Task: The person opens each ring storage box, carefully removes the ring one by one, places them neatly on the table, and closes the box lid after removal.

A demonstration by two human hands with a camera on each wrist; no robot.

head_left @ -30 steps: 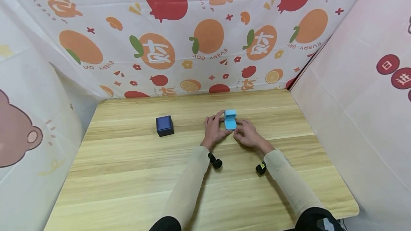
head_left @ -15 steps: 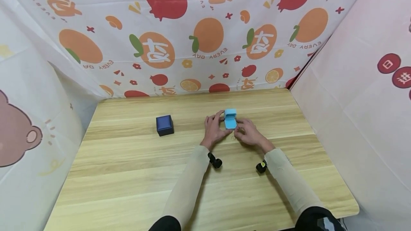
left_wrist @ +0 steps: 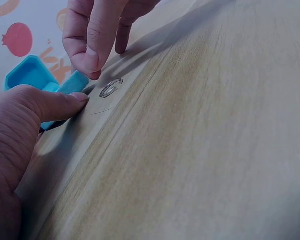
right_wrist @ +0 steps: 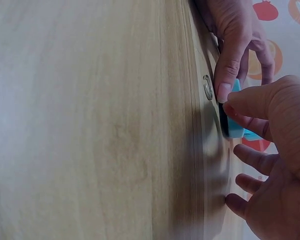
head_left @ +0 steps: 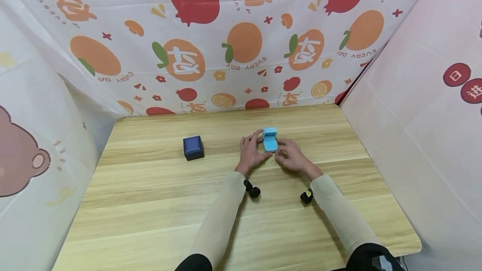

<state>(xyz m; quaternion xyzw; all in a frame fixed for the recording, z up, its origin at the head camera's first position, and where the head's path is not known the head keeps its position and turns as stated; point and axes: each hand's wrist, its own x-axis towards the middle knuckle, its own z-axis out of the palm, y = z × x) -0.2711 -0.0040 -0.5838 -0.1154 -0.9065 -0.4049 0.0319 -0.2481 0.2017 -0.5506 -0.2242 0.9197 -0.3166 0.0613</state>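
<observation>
A small light-blue ring box (head_left: pixel 270 144) stands with its lid raised on the wooden table. My left hand (head_left: pixel 249 154) holds it from the left, the thumb along its front and the index finger reaching toward the back. Close by on the right, the thumb and index fingertips of my right hand (head_left: pixel 293 157) meet at the box's front right corner; whether anything is between them is hidden. The other right fingers spread apart, as the right wrist view shows. On the table just in front of the box lies a thin silvery ring (left_wrist: pixel 111 88), with a gap in its band.
A dark blue closed box (head_left: pixel 193 147) sits to the left of the hands. The wooden table (head_left: pixel 150 204) meets a fruit-print cloth (head_left: pixel 211 53) at its back edge. Pale cloths hang at both sides.
Both hands and the blue ring box stay almost still. My right hand has shifted only very slightly against the box.
</observation>
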